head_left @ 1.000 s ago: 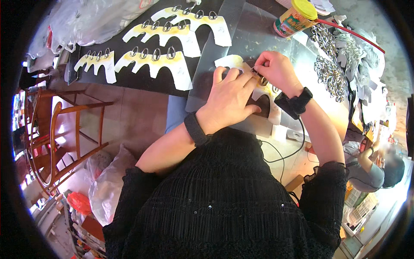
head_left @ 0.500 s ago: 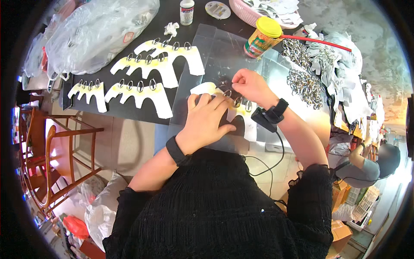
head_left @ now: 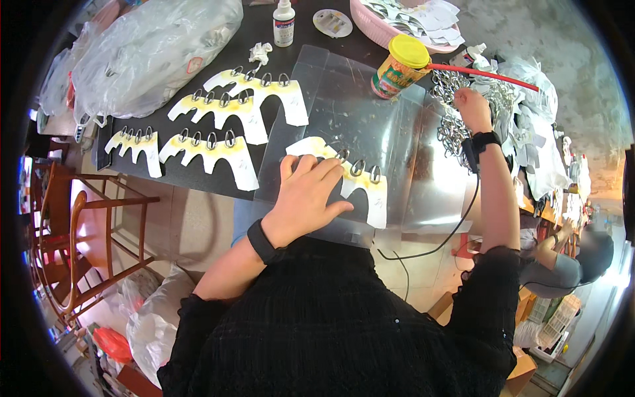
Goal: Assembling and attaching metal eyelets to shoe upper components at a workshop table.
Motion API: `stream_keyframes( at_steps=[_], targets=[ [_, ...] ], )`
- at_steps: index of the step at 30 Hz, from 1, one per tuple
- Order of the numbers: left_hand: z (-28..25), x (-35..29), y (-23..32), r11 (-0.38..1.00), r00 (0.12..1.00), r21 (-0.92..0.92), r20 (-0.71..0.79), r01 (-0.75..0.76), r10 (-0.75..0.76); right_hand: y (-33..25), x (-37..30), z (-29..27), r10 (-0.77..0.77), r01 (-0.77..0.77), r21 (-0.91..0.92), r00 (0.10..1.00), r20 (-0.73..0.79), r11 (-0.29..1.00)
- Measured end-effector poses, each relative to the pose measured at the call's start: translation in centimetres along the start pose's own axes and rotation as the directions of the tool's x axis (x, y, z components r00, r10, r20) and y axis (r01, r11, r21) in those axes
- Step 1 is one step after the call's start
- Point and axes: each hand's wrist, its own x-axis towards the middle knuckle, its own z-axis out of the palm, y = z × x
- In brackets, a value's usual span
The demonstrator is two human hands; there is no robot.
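Observation:
My left hand [head_left: 305, 198] lies flat with fingers apart on a white scalloped cut-out piece [head_left: 376, 198], holding its left part against a clear sheet [head_left: 331, 86]. Yellowish stain runs along the piece's upper edge, where metal rings [head_left: 358, 167] stand up; my fingers hide part of it. To the far right, my right hand [head_left: 473, 109] is at a heap of loose metal rings [head_left: 452, 135]. Its fingers are curled in, and whatever they hold is hidden. Similar white pieces with rings [head_left: 228, 155] rest on the dark table, left of the sheet.
A yellow-lidded can [head_left: 400, 73] with a red stick across it stands behind the sheet. Farther back are a white bottle [head_left: 284, 25], a small oval palette [head_left: 333, 24] and a pink basket [head_left: 370, 26]. Plastic bags [head_left: 152, 59] fill the back left; a person [head_left: 562, 261] sits far right.
My right hand has moved from above the white piece out to the ring heap on the right. My left hand has stayed on the piece, shifting only slightly.

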Motion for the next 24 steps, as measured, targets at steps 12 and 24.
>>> stream_keyframes(
  at_steps=[12, 24],
  targets=[
    [0.2, -0.3, 0.0, 1.000, 1.000, 0.026, -0.003, 0.017, -0.017, 2.3, 3.0, 5.2, -0.117, 0.143, 0.104, 0.968, -0.223, 0.984],
    [0.6, -0.4, -0.6, 0.997, 0.997, 0.049, -0.037, -0.061, 0.063, -1.7, -3.1, -1.1, 0.299, -0.360, 0.903, 0.911, 0.285, 0.236]
  ],
)
